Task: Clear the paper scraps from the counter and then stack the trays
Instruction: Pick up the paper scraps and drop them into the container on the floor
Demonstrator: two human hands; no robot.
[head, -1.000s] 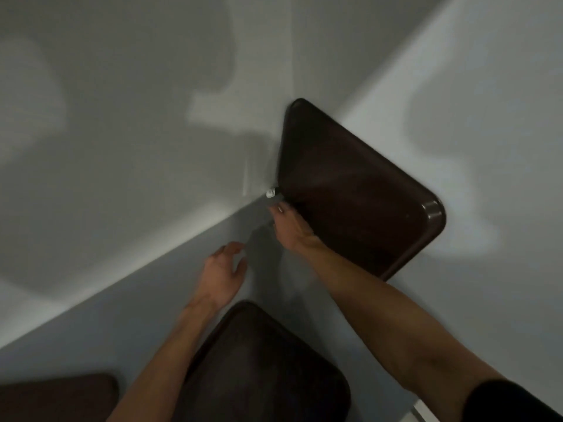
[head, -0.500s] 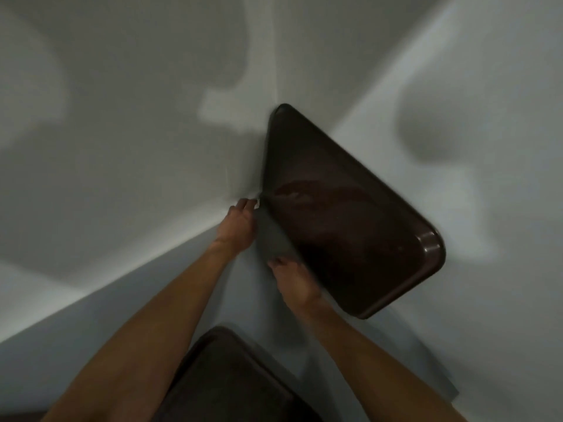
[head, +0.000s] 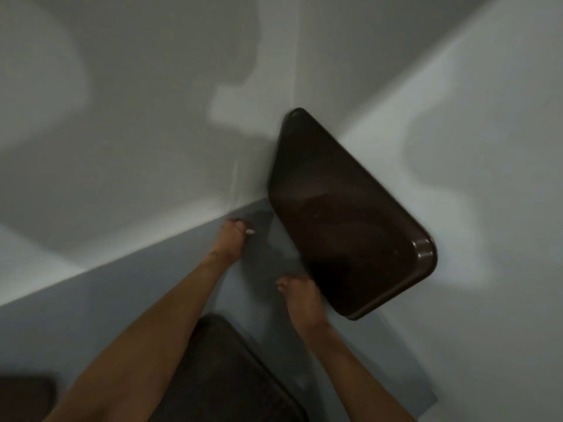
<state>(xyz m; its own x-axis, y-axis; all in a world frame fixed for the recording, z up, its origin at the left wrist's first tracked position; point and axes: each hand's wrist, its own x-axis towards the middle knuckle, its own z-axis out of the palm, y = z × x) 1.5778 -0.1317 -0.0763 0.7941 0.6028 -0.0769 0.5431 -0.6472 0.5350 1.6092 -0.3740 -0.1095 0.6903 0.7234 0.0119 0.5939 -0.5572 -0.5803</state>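
place: canteen-style service counter, by the look of it | signs: brown tray [head: 350, 223] at 2 o'clock tilted against the wall corner, second tray [head: 231, 376] at 6 o'clock, third tray [head: 24, 397] at 8 o'clock | grey-blue counter [head: 91, 330] meeting plain pale walls [head: 137, 117] | dim light

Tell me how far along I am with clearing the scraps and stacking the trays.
Looks done: no other scraps show on the counter. In hand: your left hand pinches a small white paper scrap near the corner, while your right hand holds the tilted tray by its lower edge. Left: stacking; the second tray and third tray lie apart, nothing stacked yet.
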